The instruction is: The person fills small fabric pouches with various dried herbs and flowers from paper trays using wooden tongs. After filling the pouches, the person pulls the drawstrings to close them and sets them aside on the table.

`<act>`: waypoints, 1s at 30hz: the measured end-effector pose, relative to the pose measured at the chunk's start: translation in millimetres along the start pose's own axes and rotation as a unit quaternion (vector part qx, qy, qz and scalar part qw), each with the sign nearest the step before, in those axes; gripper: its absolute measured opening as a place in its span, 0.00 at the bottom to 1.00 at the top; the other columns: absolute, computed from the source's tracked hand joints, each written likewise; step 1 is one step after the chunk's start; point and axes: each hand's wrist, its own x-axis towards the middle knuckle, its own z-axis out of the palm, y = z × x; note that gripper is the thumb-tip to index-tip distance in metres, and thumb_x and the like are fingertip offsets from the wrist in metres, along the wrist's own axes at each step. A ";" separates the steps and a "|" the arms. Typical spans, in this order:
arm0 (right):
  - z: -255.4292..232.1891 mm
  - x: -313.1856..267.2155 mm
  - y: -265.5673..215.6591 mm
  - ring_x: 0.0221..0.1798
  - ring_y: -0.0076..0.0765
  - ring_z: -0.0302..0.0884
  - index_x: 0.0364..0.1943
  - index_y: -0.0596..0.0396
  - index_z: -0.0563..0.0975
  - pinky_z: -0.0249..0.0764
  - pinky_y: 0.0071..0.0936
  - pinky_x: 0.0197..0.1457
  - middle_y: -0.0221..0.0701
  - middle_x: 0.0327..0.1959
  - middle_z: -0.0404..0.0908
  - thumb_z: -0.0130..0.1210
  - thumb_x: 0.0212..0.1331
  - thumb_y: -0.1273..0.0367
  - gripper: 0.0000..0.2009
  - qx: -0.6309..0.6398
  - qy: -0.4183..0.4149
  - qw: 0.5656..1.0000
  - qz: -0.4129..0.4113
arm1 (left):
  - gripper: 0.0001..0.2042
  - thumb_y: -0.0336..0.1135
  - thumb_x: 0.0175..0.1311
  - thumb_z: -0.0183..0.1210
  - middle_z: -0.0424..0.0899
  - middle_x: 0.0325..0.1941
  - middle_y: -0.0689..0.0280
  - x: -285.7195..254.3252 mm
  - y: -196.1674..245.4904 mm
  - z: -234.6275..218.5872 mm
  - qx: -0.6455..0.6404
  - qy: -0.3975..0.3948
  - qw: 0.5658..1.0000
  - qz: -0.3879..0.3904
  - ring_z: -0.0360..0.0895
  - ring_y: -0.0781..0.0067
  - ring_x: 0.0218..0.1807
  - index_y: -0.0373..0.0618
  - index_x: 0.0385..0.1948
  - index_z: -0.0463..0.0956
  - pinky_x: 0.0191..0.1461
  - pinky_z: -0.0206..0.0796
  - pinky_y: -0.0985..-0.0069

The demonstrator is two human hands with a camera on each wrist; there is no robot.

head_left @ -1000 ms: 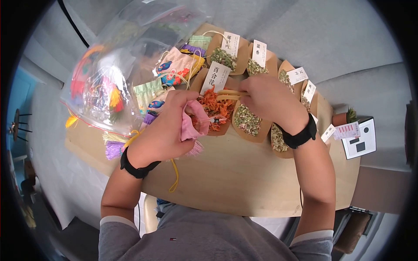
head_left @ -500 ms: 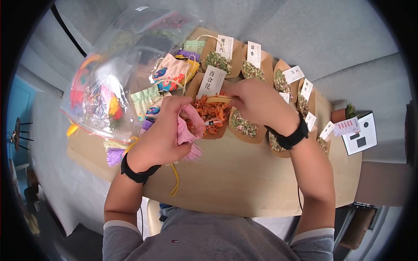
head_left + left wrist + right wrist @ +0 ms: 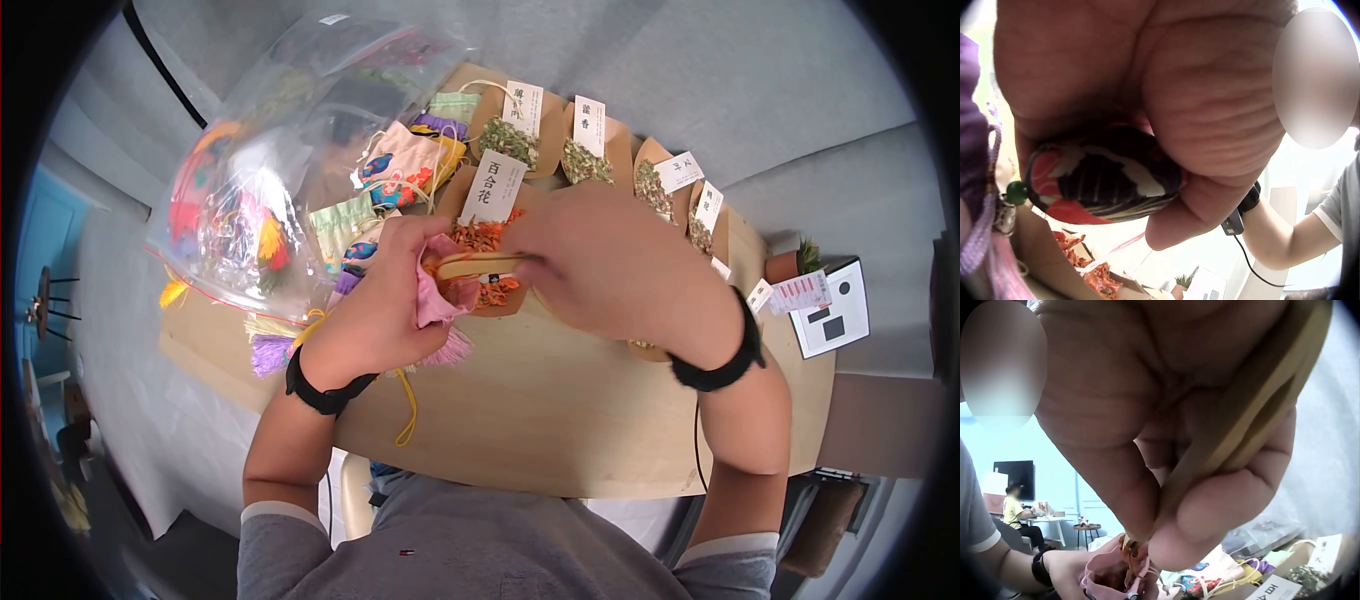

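L to R. Far L, big clear plastic bag (image 3: 285,160) is lying beside the work. To its R, L hand (image 3: 385,295) is holding up the small pink-collared cloth pouch w/ dark floral body (image 3: 432,305). Pale two-armed wooden tongs (image 3: 475,265) are spanning from pouch mouth to R hand (image 3: 615,260); orange bits are showing at tips. Just beyond, shredded orange dried petals (image 3: 478,236) are filling a brown paper tray (image 3: 456,190).

Step in hand (my read): loading petals into pouch, approx. mid-load. Next move prob. calls for getting tips past collar, then parting them so bits drop; collar needs to stay wide, else spill at rim.

Pose: L fingers + thumb are curling round pouch body, clamped on it, mouth up. R hand is hanging palm-down, blurred, fingers + thumb pinching tongs; tongs are lying approx. level, pointing L. Tong tips together or apart: can't tell.
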 end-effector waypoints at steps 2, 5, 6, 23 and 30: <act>13.3 5.2 -9.6 0.35 0.52 0.81 0.31 0.60 0.81 0.76 0.42 0.37 0.42 0.29 0.81 0.60 0.51 0.75 0.05 -0.014 -0.003 1.000 -0.002 | 0.41 0.13 0.45 0.60 0.63 0.56 0.53 0.5 2.1 -0.8 -0.046 -0.008 0.999 -0.001 0.74 0.58 0.55 0.41 0.66 0.52 0.63 0.70 0.64; 23.5 6.2 -9.5 0.35 0.52 0.80 0.31 0.57 0.80 0.76 0.43 0.38 0.40 0.30 0.81 0.60 0.51 0.72 0.04 0.012 0.005 1.000 -0.022 | 0.41 0.13 0.44 0.60 0.64 0.56 0.53 0.6 1.8 0.3 -0.084 -0.009 0.996 -0.008 0.73 0.58 0.58 0.41 0.66 0.53 0.64 0.70 0.64; 22.7 2.8 -6.6 0.35 0.52 0.80 0.31 0.57 0.80 0.76 0.43 0.38 0.40 0.30 0.81 0.60 0.52 0.72 0.04 0.011 0.038 0.998 -0.042 | 0.41 0.13 0.44 0.60 0.64 0.56 0.53 0.2 -0.4 0.6 -0.085 -0.009 0.996 -0.007 0.73 0.58 0.58 0.41 0.66 0.53 0.64 0.70 0.64; -3.5 -10.3 -3.3 0.35 0.51 0.81 0.26 0.55 0.81 0.76 0.44 0.40 0.40 0.25 0.80 0.61 0.53 0.71 0.03 -0.019 0.098 0.995 -0.021 | 0.40 0.12 0.45 0.58 0.67 0.55 0.54 0.1 -0.1 -0.8 -0.020 -0.001 1.000 0.007 0.76 0.64 0.56 0.39 0.65 0.51 0.60 0.72 0.66; 23.2 -19.3 30.6 0.37 0.52 0.83 0.28 0.59 0.81 0.78 0.43 0.38 0.43 0.28 0.82 0.56 0.53 0.73 0.04 -0.094 -0.041 0.990 0.101 | 0.39 0.12 0.45 0.57 0.77 0.44 0.58 3.0 7.4 -1.4 -0.135 -0.019 0.991 -0.009 0.80 0.68 0.46 0.40 0.63 0.50 0.54 0.73 0.70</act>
